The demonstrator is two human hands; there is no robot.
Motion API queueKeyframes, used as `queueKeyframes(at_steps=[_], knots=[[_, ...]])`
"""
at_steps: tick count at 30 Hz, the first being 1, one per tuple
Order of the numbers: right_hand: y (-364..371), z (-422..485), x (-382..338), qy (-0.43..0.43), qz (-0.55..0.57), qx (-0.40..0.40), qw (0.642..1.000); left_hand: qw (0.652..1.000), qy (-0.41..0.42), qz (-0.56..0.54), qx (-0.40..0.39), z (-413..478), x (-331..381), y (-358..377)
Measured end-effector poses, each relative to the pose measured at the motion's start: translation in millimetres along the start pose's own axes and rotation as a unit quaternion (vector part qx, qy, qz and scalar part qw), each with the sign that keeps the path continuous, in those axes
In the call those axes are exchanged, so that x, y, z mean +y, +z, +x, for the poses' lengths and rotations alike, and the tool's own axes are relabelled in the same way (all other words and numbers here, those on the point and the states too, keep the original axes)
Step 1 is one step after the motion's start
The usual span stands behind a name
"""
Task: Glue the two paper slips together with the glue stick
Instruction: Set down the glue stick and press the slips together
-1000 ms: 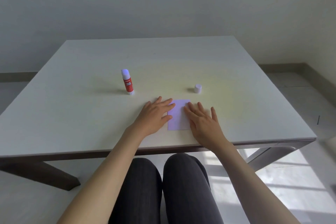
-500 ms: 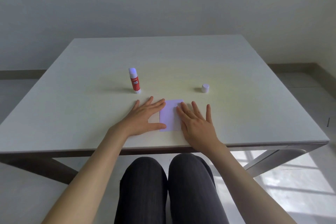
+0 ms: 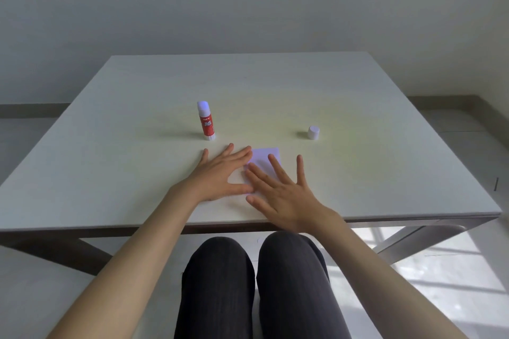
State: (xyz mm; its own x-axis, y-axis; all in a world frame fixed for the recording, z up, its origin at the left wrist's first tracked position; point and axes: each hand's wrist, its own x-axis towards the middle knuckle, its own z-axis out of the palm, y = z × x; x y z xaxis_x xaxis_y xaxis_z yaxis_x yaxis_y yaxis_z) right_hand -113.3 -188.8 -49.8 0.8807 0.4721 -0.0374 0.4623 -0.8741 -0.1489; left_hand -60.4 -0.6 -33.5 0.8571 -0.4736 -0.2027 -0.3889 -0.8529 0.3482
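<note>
A pale lilac paper slip (image 3: 265, 157) lies flat near the table's front edge; only one layer shows, so I cannot tell whether a second slip is under it. My left hand (image 3: 220, 176) rests flat at its left side, fingertips touching its edge. My right hand (image 3: 278, 191) lies spread flat over the slip's lower right part, hiding much of it. The red glue stick (image 3: 206, 121) stands upright and uncapped beyond my left hand. Its white cap (image 3: 313, 132) sits apart to the right.
The white table (image 3: 385, 146) has its front edge just under my wrists. My knees in dark trousers are below it. A grey wall stands behind the table, and floor shows at the right.
My right hand has slid leftward across the slip, covering more of it. My left hand stayed at the slip's left edge. The camera shifted slightly.
</note>
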Motion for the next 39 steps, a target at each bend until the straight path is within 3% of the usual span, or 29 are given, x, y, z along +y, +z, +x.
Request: queueKeyframes(at_steps=[6,11,16,20,22,26,31,36,39], knots=[[-13.4,22.2,18.7,0.093,-0.031,-0.006,0.995,1.0,0.0,0.012,-0.009,-0.1,0.2,0.2],[0.0,9.0,1.4,-0.01,-0.018,-0.002,1.0,1.0,0.005,0.005,-0.004,0.3,-1.9,0.0],[-20.7,27.2,31.3,0.094,-0.041,-0.02,0.995,1.0,0.003,0.012,-0.012,0.0,-1.6,-0.3],[3.4,6.1,-4.7,-0.013,-0.024,0.005,1.0,1.0,0.004,0.003,-0.007,0.3,-0.9,0.0],[2.1,5.2,3.0,-0.001,-0.019,0.006,1.0,1.0,0.004,0.005,-0.008,0.9,-1.3,-0.2],[-11.3,15.9,19.4,0.102,-0.012,-0.009,0.995,1.0,-0.001,0.007,-0.012,0.3,0.2,-0.4],[10.1,-6.9,-10.4,0.012,0.024,0.005,1.0,1.0,0.0,0.008,-0.015,0.4,-1.1,0.3],[-14.6,11.8,22.7,0.103,0.002,-0.019,0.995,1.0,0.003,0.002,-0.015,0.4,-1.6,0.9],[-6.8,4.1,3.0,0.04,0.018,0.0,0.999,1.0,0.005,0.001,-0.01,0.0,-1.8,1.4]])
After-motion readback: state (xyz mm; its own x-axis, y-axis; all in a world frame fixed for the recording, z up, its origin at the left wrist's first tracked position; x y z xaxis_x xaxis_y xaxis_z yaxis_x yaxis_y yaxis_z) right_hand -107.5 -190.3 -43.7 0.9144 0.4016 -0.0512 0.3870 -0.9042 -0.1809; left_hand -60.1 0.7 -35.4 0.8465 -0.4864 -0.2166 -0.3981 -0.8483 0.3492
